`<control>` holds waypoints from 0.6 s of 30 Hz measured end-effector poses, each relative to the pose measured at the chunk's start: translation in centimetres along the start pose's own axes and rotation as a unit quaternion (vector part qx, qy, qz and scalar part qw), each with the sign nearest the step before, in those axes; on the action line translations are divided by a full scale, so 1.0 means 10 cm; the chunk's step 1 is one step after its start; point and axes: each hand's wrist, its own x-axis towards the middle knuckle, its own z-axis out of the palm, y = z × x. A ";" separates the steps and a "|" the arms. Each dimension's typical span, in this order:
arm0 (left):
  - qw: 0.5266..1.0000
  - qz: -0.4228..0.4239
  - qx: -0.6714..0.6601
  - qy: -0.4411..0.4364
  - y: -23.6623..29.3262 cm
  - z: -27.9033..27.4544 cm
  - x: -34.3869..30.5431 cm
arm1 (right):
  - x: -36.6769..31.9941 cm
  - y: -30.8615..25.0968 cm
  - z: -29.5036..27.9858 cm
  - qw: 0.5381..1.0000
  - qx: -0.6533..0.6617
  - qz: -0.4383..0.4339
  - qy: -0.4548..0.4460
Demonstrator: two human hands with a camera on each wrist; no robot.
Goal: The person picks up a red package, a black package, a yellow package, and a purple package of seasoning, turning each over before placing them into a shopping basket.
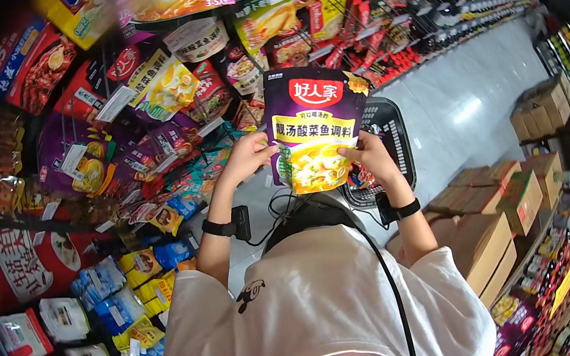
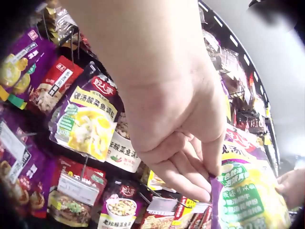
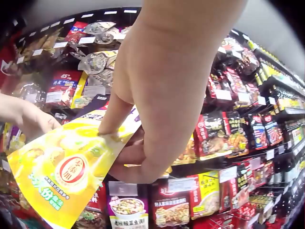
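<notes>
Upright in front of the person is a purple and yellow seasoning pouch (image 1: 313, 119), its printed front facing the head camera. The left hand (image 1: 251, 158) pinches its left edge, and the right hand (image 1: 375, 158) grips the lower right edge with the thumb over the front. In the left wrist view, the fingers of the left hand (image 2: 176, 138) meet the side of the pouch (image 2: 245, 195). From the right wrist, the right hand (image 3: 152, 109) shows its thumb on the yellow face of the pouch (image 3: 62, 157) and fingers behind it.
Hanging pouches fill the rack ahead, including a matching purple and yellow pouch (image 2: 88, 117). Below the held pouch, a black shopping basket (image 1: 396, 137) stands on the grey floor (image 1: 463, 95). Cardboard boxes (image 1: 478, 253) lie to the right; bagged goods (image 1: 108, 290) line the left shelf.
</notes>
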 end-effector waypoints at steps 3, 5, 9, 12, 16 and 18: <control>0.999 0.017 -0.041 -0.031 -0.09 0.18 -0.10 | -0.34 0.09 -0.03 0.999 -0.022 0.015 0.020; 0.998 0.010 -0.040 -0.048 -0.13 0.27 -0.20 | -0.57 0.08 0.01 0.999 -0.015 0.034 0.035; 0.996 -0.001 -0.048 -0.079 -0.39 0.45 -0.24 | -0.93 0.25 0.03 0.998 0.006 0.027 0.058; 0.993 -0.007 -0.064 -0.098 -0.42 0.59 -0.27 | -1.13 0.31 0.01 0.997 0.002 0.024 0.078; 0.993 -0.019 -0.045 -0.112 -0.49 0.75 -0.24 | -1.22 0.43 -0.12 0.994 0.008 0.055 0.091; 0.992 -0.034 -0.045 -0.117 -0.47 0.83 -0.18 | -1.19 0.47 -0.21 0.994 0.016 0.053 0.093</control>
